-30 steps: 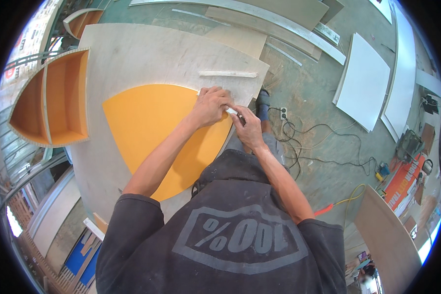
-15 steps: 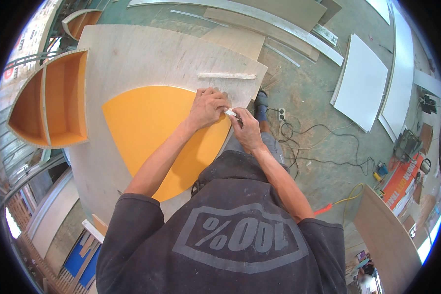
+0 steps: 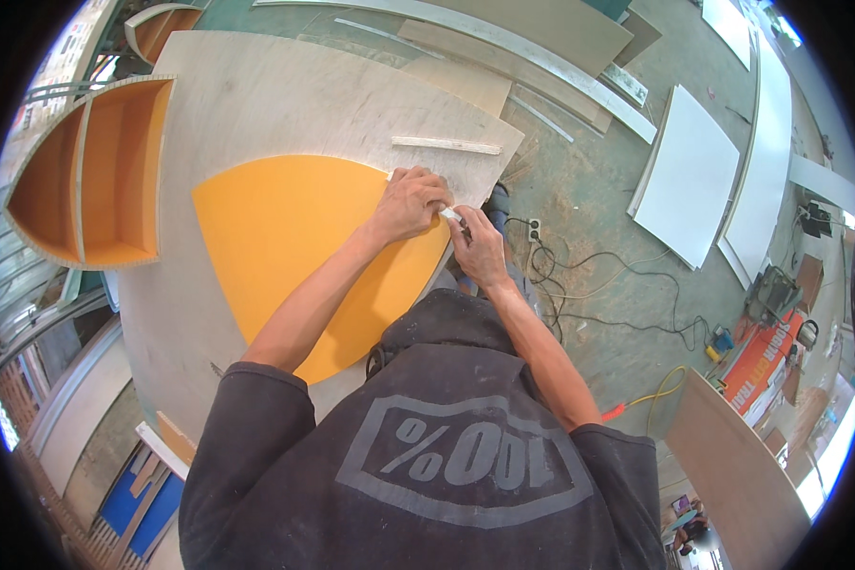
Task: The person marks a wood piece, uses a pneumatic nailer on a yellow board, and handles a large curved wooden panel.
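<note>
A yellow panel [image 3: 285,247] with bowed edges lies flat on a pale plywood worktop [image 3: 266,95]. At its right corner my left hand [image 3: 410,202] rests with curled fingers. What those fingers grip, if anything, is hidden. My right hand [image 3: 481,249] is closed on a small white piece [image 3: 450,215], pinched between thumb and fingers. The piece almost touches my left fingertips; its exact kind is too small to make out. A whitish wooden strip [image 3: 446,145] lies on the worktop just beyond my hands.
An orange-lined, boat-shaped shelf box [image 3: 119,180] stands at the left edge, with a similar smaller one [image 3: 161,30] behind it. White panels [image 3: 686,180] lie on the floor to the right, near tangled black cables [image 3: 627,271]. Long boards [image 3: 503,47] lie across the far side.
The whole view has shifted slightly. My hands stay together at the panel's corner, and my right hand still pinches the white piece.
</note>
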